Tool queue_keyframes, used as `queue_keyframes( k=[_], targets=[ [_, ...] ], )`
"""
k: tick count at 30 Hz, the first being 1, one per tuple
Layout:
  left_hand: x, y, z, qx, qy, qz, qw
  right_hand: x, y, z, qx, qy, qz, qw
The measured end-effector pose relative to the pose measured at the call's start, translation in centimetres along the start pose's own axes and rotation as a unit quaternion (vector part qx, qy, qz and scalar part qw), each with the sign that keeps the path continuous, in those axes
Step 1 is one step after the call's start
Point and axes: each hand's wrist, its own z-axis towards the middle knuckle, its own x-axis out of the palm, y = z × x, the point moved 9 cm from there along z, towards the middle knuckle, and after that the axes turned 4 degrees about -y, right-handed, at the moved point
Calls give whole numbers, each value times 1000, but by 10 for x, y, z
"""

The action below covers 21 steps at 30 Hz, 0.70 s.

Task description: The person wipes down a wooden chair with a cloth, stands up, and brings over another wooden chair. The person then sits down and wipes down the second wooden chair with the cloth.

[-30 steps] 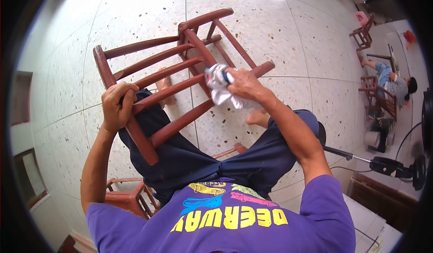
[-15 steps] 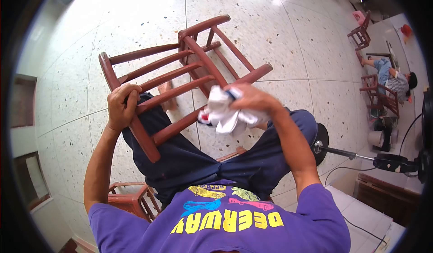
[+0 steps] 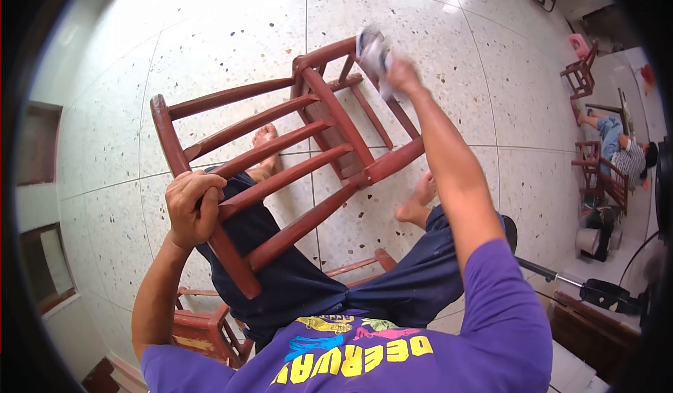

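Observation:
A reddish-brown wooden chair (image 3: 340, 120) lies tipped over in front of me, its slatted back towards me and its legs pointing away. My left hand (image 3: 193, 207) is wrapped around the rail at the end of the backrest, near my thigh. At the far right, my right hand (image 3: 404, 78) grips a whitish cloth (image 3: 376, 53) with dark patches, pressed to the end of a chair leg. Motion blurs the cloth and the right fingers.
Another red wooden stool or chair (image 3: 203, 330) stands by my left leg. My bare feet (image 3: 418, 197) rest on the speckled tile floor (image 3: 231, 50). To the right are a metal stand arm (image 3: 540, 270), a seated person (image 3: 620, 148) and small chairs (image 3: 580, 71).
My right hand has moved forward with the cloth, from the near end of the chair's side to the far leg end. The chair has shifted slightly; my left hand keeps its hold.

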Motion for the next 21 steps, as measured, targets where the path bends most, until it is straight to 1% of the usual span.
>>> queue_keyframes(
  k=[1, 2, 3, 4, 6, 8, 10, 12, 14, 15, 16, 17, 18, 19, 20, 21],
  targets=[
    [0, -1, 0, 7, 6, 0, 1000, 6, -8, -33, 66, -6, 87, 994],
    [-1, 0, 4, 16, 4, 4, 1000, 9, -22, -39, 98, 14, 64, 993],
    [-2, 0, 5, 15, -1, -9, 1000, 5, -24, -45, 73, 15, 76, 994],
    [-2, 1, 3, 9, -8, -9, 1000, -1, -29, -51, 14, 3, 91, 996],
    [-3, 2, 2, 8, -15, -8, 1000, -27, -62, -60, 37, -60, 126, 990],
    [0, 2, 4, 13, -4, -15, 1000, -93, -68, -73, 50, -124, 188, 973],
    [1, 3, -2, -10, -13, -24, 1000, -161, -59, -87, 38, -194, 271, 942],
    [3, 3, -4, -9, -5, -26, 1000, -244, -14, -133, -47, -314, 336, 887],
    [3, 7, -8, -39, -24, -37, 998, -292, 29, -192, -98, -423, 319, 842],
    [3, 8, -9, -40, -21, -36, 998, -287, 32, -208, -111, -448, 343, 818],
    [4, 5, -9, -36, -19, -36, 999, -273, 37, -227, -94, -454, 372, 805],
    [4, 4, -9, -44, -19, -42, 998, -247, 46, -246, -98, -474, 331, 810],
    [4, 6, -10, -54, -19, -48, 997, -200, 56, -255, -53, -412, 277, 866],
    [5, 5, -9, -45, -15, -44, 998, -131, 62, -262, -24, -293, 144, 945],
    [6, 5, -10, -55, -14, -53, 997, -18, 59, -257, -92, -81, 37, 992],
    [6, 1, -10, -31, -11, -41, 999, -15, 70, -298, 4, 16, 101, 995]
  ],
)
